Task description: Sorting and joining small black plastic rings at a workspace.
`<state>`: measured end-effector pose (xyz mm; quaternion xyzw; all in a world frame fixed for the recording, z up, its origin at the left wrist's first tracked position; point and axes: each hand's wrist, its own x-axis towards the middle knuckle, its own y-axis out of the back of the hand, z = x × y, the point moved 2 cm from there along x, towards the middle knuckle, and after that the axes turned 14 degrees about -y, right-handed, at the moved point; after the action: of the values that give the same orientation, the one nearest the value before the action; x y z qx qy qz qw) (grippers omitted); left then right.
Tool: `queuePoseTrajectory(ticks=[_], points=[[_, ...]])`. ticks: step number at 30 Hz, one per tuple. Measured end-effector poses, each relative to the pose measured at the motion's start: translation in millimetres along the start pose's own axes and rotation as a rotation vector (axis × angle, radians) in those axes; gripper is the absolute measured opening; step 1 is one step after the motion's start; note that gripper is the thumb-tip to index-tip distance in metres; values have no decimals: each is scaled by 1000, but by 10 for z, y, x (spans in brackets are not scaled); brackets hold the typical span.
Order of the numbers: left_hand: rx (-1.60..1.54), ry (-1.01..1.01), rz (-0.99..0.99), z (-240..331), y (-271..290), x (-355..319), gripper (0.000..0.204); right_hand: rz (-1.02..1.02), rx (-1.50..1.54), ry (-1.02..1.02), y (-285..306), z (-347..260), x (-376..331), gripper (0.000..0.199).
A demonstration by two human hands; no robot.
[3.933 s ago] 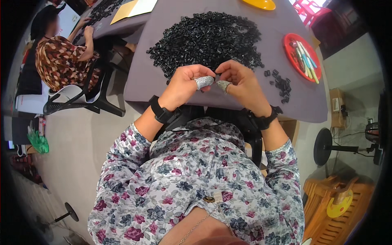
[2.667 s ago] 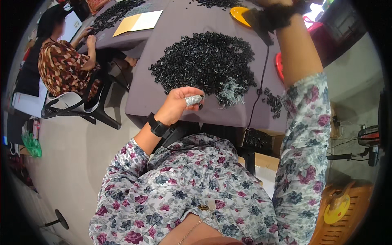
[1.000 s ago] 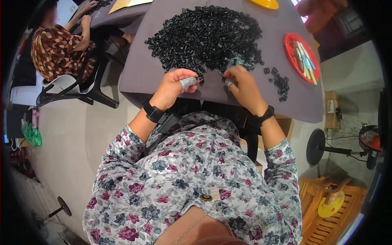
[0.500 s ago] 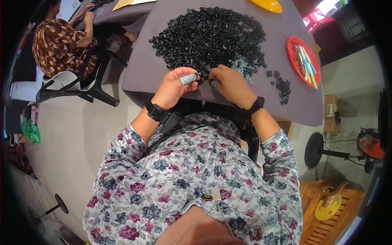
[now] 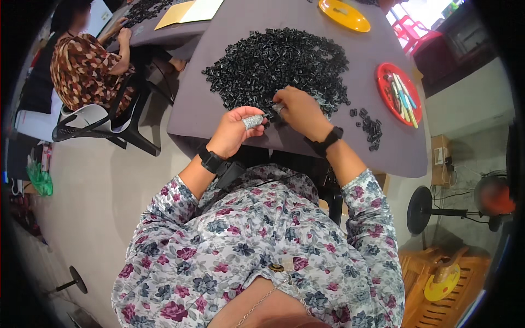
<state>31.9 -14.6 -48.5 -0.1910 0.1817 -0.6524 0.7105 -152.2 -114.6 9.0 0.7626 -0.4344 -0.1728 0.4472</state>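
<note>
My left hand (image 5: 232, 133) is closed in a pinch at the near edge of the table. A silver-grey wrap covers one of its fingers, and a small black plastic piece (image 5: 266, 119) shows at the fingertips. Just right of it, my right hand (image 5: 302, 112) is closed over the near edge of the pile, its fingers bent down. What those fingers hold is hidden; a silver-grey wrap shows there too. Beyond both hands spreads a large pile of small black plastic pieces (image 5: 279, 63). Thin silvery pieces (image 5: 326, 103) lie beside my right hand.
A small group of black pieces (image 5: 372, 131) lies right of the pile. Further right is a red tray (image 5: 384, 90) with several pen-like tools. A yellow plate (image 5: 350, 21) sits at the back. Another person (image 5: 90, 71) works at the left table. A black fan (image 5: 419, 210) stands right.
My right hand has moved slightly away from me, toward the pile. My left hand keeps its pinch near the table edge. The whole view has shifted a little.
</note>
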Motion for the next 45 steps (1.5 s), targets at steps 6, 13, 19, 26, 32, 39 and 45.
queuePoseTrajectory(ticks=[6,13,19,26,32,39,45], points=[[4,-7,-1,-13,2,-6,15,-48,-85,-29,-191,-33,138,21],[27,7,-5,-23,-16,-5,16,-100,-76,-21,-159,1,103,18],[43,12,16,17,-59,-20,15,74,-44,-62,89,9,135,25],[64,-11,-50,-53,-28,-9,15,27,-152,-136,102,218,160,28],[68,-3,-34,-37,-38,-13,13,88,-27,-59,122,261,148,18],[102,6,-47,51,-69,-12,13,-2,548,-330,347,370,42,14],[101,-64,-62,186,-172,26,18,-37,606,-251,435,391,-243,34]])
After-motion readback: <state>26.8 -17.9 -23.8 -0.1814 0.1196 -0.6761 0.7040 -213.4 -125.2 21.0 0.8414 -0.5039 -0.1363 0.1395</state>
